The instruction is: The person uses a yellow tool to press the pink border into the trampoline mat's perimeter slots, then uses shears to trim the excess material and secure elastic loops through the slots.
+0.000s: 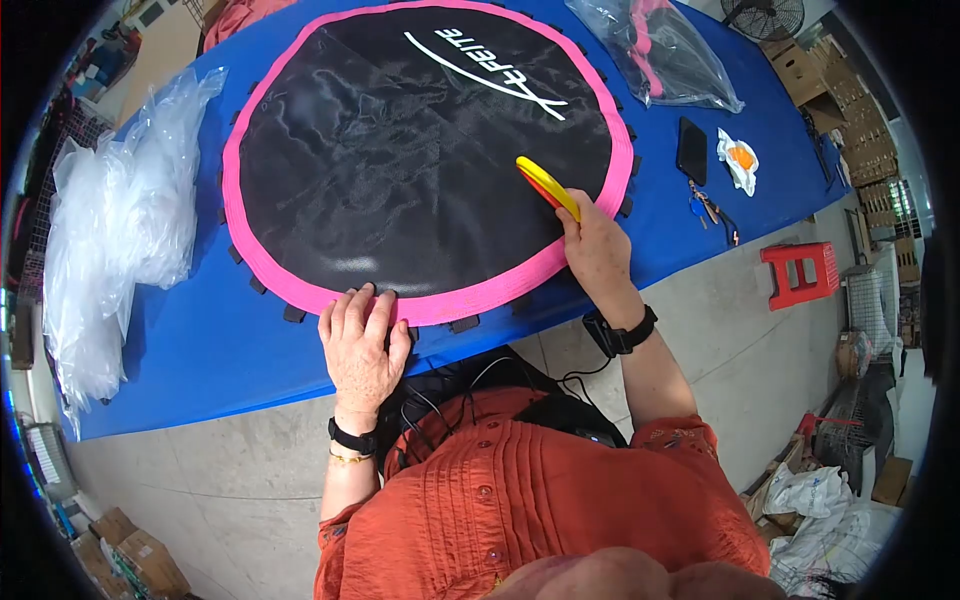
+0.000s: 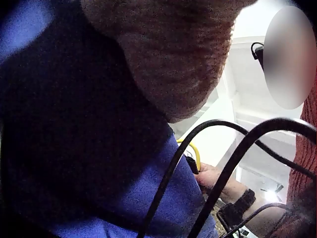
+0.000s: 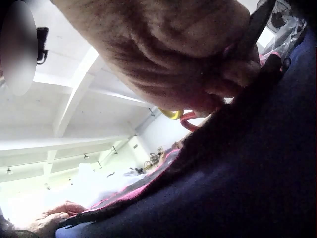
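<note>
A round black mat (image 1: 430, 170) with a pink border (image 1: 450, 304) and white lettering lies on the blue table. The left hand (image 1: 362, 350) rests on the border's near edge, fingers extended. At the right near edge the right hand (image 1: 597, 250) grips a yellow and red handled tool (image 1: 548, 188), whose handles point up over the mat. In the right wrist view the red handle (image 3: 187, 122) shows below the right hand (image 3: 183, 59); the tool's far end is hidden. Black tabs (image 1: 466, 324) stick out around the mat's rim.
Clear plastic wrap (image 1: 120, 230) is heaped at the left of the table (image 1: 250, 385). At the right lie a bagged pink item (image 1: 655, 50), a phone (image 1: 692, 151), keys (image 1: 706, 204) and an orange item on white paper (image 1: 740, 158). A red stool (image 1: 800, 275) stands on the floor.
</note>
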`<action>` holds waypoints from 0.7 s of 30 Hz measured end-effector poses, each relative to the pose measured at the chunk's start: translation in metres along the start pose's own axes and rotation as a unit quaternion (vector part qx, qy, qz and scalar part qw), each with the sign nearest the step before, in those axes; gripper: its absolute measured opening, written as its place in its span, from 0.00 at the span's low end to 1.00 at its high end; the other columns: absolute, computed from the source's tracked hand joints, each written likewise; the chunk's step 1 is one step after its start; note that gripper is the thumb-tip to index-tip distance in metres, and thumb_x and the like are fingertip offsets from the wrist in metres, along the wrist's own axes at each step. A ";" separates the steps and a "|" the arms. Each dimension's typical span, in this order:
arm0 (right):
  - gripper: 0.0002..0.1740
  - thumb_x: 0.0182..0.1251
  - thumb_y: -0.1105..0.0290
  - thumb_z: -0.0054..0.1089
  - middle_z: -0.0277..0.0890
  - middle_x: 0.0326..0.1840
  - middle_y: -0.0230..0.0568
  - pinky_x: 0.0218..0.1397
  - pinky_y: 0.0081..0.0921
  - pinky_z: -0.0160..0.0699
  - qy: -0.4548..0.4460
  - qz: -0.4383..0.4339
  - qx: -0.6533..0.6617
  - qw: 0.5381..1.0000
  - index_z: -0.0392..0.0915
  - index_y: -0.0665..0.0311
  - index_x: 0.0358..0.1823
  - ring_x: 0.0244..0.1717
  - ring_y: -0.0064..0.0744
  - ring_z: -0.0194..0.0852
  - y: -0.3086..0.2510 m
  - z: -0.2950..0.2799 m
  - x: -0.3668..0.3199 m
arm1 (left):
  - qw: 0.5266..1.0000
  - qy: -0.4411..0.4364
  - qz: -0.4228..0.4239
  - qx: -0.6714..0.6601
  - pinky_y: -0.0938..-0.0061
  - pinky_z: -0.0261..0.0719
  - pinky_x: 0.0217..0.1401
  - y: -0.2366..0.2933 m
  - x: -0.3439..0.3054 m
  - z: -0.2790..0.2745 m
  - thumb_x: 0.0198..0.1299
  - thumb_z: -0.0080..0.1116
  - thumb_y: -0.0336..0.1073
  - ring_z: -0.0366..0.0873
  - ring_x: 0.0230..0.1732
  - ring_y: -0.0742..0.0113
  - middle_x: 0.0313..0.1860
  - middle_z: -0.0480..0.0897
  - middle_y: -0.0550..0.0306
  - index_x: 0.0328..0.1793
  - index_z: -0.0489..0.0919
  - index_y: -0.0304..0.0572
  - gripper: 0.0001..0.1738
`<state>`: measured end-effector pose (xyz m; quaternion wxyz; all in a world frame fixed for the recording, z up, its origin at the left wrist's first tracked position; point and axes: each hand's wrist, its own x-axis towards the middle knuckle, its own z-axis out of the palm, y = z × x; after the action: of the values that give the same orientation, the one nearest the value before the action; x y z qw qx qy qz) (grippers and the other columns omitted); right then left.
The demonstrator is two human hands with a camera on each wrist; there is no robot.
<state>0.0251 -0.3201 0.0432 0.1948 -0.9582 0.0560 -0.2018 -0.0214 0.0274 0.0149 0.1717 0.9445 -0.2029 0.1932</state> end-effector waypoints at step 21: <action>0.13 0.87 0.60 0.60 0.90 0.44 0.47 0.45 0.48 0.87 -0.006 0.005 0.009 1.000 0.81 0.53 0.65 0.45 0.55 0.92 0.002 0.001 -0.001 | 1.000 -0.003 0.000 0.004 0.41 0.69 0.81 -0.002 -0.001 0.003 0.71 0.68 0.47 0.78 0.73 0.43 0.70 0.83 0.48 0.70 0.86 0.48 0.25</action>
<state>0.0241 -0.3214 0.0413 0.2049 -0.9573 0.0575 -0.1955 -0.0208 0.0279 0.0113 0.1674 0.9457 -0.2027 0.1911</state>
